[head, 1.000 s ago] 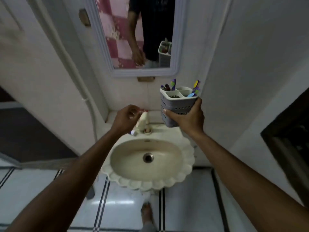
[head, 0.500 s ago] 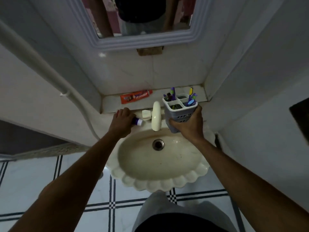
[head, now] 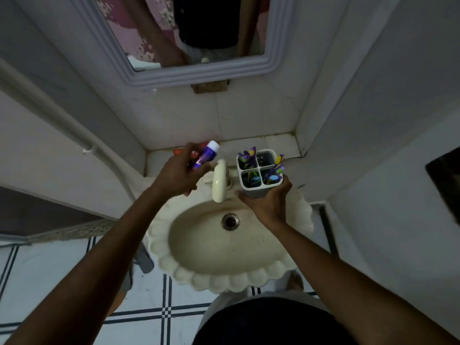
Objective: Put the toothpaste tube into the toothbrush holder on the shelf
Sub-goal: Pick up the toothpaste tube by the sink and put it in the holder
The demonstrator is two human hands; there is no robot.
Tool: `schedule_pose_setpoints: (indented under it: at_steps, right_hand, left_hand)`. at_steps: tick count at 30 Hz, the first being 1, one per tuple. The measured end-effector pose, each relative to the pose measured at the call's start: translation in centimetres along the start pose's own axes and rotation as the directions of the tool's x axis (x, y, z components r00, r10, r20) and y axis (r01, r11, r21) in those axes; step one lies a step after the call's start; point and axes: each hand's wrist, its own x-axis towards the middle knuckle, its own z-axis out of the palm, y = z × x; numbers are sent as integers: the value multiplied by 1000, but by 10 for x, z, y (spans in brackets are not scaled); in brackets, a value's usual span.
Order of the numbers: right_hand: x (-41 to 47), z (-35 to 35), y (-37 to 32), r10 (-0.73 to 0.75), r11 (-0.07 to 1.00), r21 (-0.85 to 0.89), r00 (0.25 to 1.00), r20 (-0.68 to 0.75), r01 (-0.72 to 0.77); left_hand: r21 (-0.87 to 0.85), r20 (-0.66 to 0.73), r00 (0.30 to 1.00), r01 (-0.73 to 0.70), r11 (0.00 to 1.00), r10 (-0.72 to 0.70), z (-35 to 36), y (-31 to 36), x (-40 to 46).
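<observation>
My left hand grips a purple toothpaste tube with a white cap pointing up and right, held above the tap, left of the holder. My right hand holds a grey four-compartment toothbrush holder from below, above the sink's back right rim. Several toothbrushes stand in three compartments; the far right compartment looks bare. A red toothpaste box lies on the shelf, mostly hidden behind my left hand.
A cream scalloped sink with a cream tap lies below both hands. The white shelf runs behind it under a framed mirror. A pipe runs down the left wall. Walls close in on the right.
My left hand has lifted the purple tube from the sink's back rim up toward the holder, cap raised. The right hand stays on the holder. The camera has tilted further down.
</observation>
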Motion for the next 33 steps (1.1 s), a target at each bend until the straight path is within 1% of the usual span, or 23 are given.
schedule_pose_setpoints:
  at_steps: [1, 3, 4, 6, 9, 10, 11, 12, 13, 15, 17, 18, 20, 22, 25, 28, 30, 33]
  right_hand:
    - [1, 5, 2, 19, 1000, 8, 1000, 16, -19]
    - [-4, 9, 1, 44, 999, 26, 998, 48, -45]
    - [-9, 12, 2, 51, 998, 24, 995, 81, -54]
    - [-12, 17, 5, 61, 998, 12, 989, 139, -63]
    - [-10, 38, -9, 76, 997, -6, 980, 182, -77]
    - [-10, 41, -12, 80, 997, -9, 978, 193, -79]
    - [-11, 44, -12, 82, 997, -14, 976, 201, -81]
    - [-12, 44, -12, 87, 996, -15, 974, 209, -86]
    - [-12, 44, -12, 93, 996, -20, 972, 217, -91]
    - [-10, 43, -10, 93, 996, -37, 969, 231, -87]
    - [-9, 41, -8, 85, 996, -46, 971, 223, -77]
    - [-10, 40, -7, 81, 996, -45, 972, 220, -73]
    - [-11, 39, -5, 74, 997, -52, 972, 225, -64]
    - [-12, 34, -1, 82, 996, -62, 976, 202, -71]
    - [-12, 28, 6, 95, 995, -22, 983, 156, -93]
    - [-11, 38, 6, 83, 996, 7, 988, 131, -85]
    - [-11, 42, 8, 81, 996, 20, 990, 117, -84]
    - [-9, 47, 11, 95, 995, 24, 989, 113, -99]
  left_hand:
    - [18, 13, 1000, -20, 1000, 19, -1, 16, 8]
    - [225, 29, 991, -137, 965, 133, 3, 49, 22]
    - [348, 52, 981, -195, 917, 189, 9, 56, 27]
    - [520, 106, 959, -279, 807, 264, 17, 69, 39]
    - [698, 192, 948, -314, 644, 254, 15, 68, 58]
    - [732, 208, 945, -320, 601, 251, 17, 70, 60]
    - [743, 209, 944, -324, 585, 257, 19, 70, 61]
    - [729, 190, 943, -322, 604, 272, 20, 69, 62]
    - [687, 155, 943, -317, 654, 294, 21, 68, 62]
    - [528, 51, 948, -292, 797, 314, 17, 63, 61]
    - [346, -54, 950, -270, 898, 306, 10, 51, 59]
    - [279, -100, 954, -247, 928, 284, 7, 43, 59]
    - [152, -171, 968, -159, 975, 184, 0, 20, 60]
    - [81, -202, 977, -47, 996, 63, -1, -3, 60]
    - [92, -209, 974, 113, 989, -92, 2, -37, 53]
    - [104, -163, 960, 244, 964, -226, 2, -79, 51]
    - [127, -137, 954, 285, 950, -268, 6, -96, 52]
    - [219, -54, 965, 263, 940, -258, 12, -116, 65]
